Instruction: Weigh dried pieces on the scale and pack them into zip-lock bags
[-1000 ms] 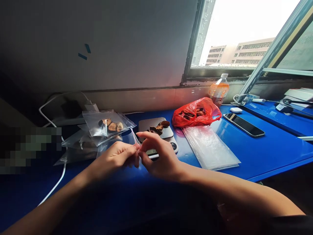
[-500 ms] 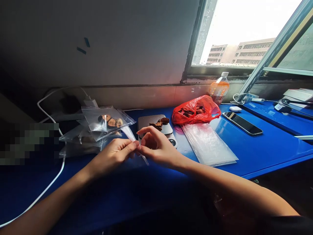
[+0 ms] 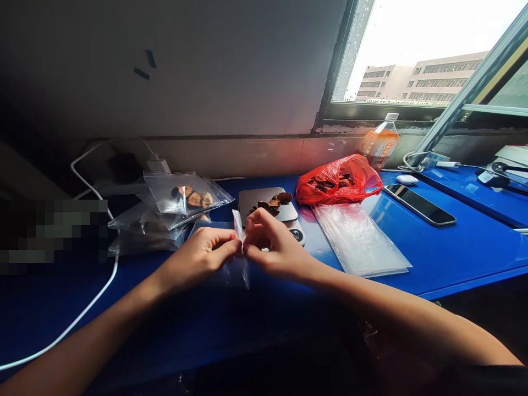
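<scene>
Between my hands is a clear plastic bag [image 3: 239, 221], its edge turned toward me. My left hand [image 3: 210, 250] pinches one side of the edge with thumb and forefinger. From the other side my right hand [image 3: 274, 247] pinches it too, fingers curled. Just behind them stands a small kitchen scale [image 3: 256, 198] with a round dial at its front right. Brown dried slices [image 3: 272, 206] lie on its plate, partly hidden by my right hand. To the left are stacked filled zip bags [image 3: 165, 195]; the top one holds several dried slices [image 3: 193, 197].
A red plastic bag [image 3: 367, 184] of brown pieces sits behind a stack of flat clear bags [image 3: 361, 242]. Farther right are a phone [image 3: 421, 204], a white earbud case [image 3: 407, 180] and a drink bottle [image 3: 381, 143]. A white cable [image 3: 103, 291] runs down the left side.
The clear bag has turned more upright, and its body now shows to the left under my left hand. Both hands still pinch its edge. The whole view has shifted slightly.
</scene>
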### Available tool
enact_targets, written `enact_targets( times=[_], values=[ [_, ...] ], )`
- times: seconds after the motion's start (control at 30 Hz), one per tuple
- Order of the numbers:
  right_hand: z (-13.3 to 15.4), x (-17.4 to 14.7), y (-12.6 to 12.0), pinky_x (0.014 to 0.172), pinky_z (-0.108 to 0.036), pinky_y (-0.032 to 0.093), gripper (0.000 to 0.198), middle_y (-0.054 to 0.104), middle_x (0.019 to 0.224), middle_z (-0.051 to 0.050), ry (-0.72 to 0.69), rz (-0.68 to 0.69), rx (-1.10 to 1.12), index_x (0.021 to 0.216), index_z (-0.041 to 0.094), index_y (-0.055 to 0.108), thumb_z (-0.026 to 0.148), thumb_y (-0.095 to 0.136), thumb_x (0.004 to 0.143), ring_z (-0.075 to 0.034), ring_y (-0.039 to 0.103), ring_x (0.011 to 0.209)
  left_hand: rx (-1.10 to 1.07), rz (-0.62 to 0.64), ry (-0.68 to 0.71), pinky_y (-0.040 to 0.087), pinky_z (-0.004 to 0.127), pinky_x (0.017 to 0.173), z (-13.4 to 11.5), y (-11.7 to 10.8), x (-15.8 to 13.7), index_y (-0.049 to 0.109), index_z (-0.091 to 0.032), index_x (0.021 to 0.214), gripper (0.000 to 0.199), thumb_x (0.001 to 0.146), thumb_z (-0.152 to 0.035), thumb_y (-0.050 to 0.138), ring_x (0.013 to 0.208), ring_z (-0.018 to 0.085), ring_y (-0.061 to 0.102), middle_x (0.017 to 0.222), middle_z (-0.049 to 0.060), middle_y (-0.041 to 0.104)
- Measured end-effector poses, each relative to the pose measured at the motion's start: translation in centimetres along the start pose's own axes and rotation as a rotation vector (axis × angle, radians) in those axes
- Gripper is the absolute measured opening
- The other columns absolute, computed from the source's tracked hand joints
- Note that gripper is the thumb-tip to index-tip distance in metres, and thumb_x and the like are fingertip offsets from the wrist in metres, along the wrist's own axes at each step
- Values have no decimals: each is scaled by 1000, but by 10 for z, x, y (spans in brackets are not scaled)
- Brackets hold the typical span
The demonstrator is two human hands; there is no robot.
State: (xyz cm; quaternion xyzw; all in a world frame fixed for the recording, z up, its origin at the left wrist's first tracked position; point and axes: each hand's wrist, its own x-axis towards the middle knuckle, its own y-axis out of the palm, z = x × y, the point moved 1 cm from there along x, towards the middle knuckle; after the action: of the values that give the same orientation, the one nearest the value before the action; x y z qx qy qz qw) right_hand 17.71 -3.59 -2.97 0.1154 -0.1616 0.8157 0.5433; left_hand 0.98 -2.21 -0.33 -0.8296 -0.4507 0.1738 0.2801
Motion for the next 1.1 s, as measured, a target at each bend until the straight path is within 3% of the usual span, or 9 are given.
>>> enact_targets(
  times=[0.1,0.23,0.43,0.6,0.7,0.87,1.1],
  values=[
    [1,-1,-1,52,-20,32,10,47,63,6,-61,-9,-175,72,20,47,14,54,69,-8,42,57,56,-5,-1,30,21,48,1,2,-1,60,-17,65,33,82,-41,46,53,11,40,57,-2,49],
    [3,-2,0,52,-20,32,7,50,62,6,-62,36,-287,74,18,55,12,53,70,-8,43,55,152,-10,-9,37,23,57,1,5,-1,62,-15,64,33,80,-37,44,60,13,48,61,0,55],
    [1,-2,0,56,-21,32,8,52,65,4,-94,-23,-500,77,17,55,12,55,71,-9,44,58,228,-59,51,35,21,53,-3,5,-1,61,-16,61,35,81,-40,43,56,13,46,56,-2,53],
    [3,-2,-1,55,-20,35,12,54,68,3,-114,-15,-391,82,17,54,11,53,71,-9,48,59,248,-73,107,36,21,53,-6,5,-2,58,-17,59,34,81,-38,43,57,13,48,56,-1,54],
    [5,-2,1,56,-20,35,15,54,67,3,-109,-39,-433,82,17,54,9,52,70,-10,47,59,272,-77,120,34,22,52,-5,5,-2,57,-16,59,33,81,-36,41,56,13,47,57,-1,52],
    [4,-4,7,60,-22,37,15,60,75,0,-156,-89,-628,86,18,55,11,52,74,-12,53,66,304,-131,129,30,22,50,-5,8,-3,53,-16,56,33,81,-34,40,52,11,43,53,-2,46],
    [11,-10,15,57,-24,32,19,64,79,-4,-102,-71,-915,92,18,56,11,52,75,-15,57,69,372,-217,107,26,24,48,-12,14,-8,46,-17,50,39,82,-35,37,47,10,39,48,-2,42]
  ],
)
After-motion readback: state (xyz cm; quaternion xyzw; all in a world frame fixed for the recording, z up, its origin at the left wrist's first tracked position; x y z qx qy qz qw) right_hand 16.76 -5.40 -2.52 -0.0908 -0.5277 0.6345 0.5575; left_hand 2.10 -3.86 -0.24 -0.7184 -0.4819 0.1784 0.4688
